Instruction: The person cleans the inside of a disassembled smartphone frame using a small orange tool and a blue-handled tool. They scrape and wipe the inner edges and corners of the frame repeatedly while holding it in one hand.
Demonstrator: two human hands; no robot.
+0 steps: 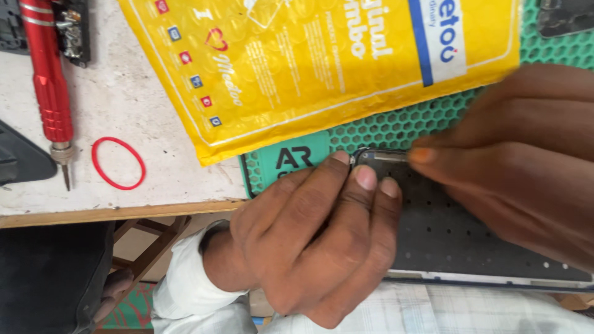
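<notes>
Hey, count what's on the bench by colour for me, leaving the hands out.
Red: 2, screwdriver and rubber band
Yellow: 1, padded envelope
Green: 1, honeycomb mat
Black: 1, perforated plate
Total: 5

Glossy yellow bubble mailer [322,68], plastic film, dimpled. Green mat [396,127], rubbery, honeycomb texture, matt. Dark perforated panel [458,229], matt, under left hand [315,241] and right hand [526,154]. Red screwdriver [48,74], shiny anodised metal handle, bare steel tip. Red rubber band [118,162], smooth. Worktop [124,105] pale, rough, stained; raw wood edge. White cloth sleeve [185,278], creased.
</notes>
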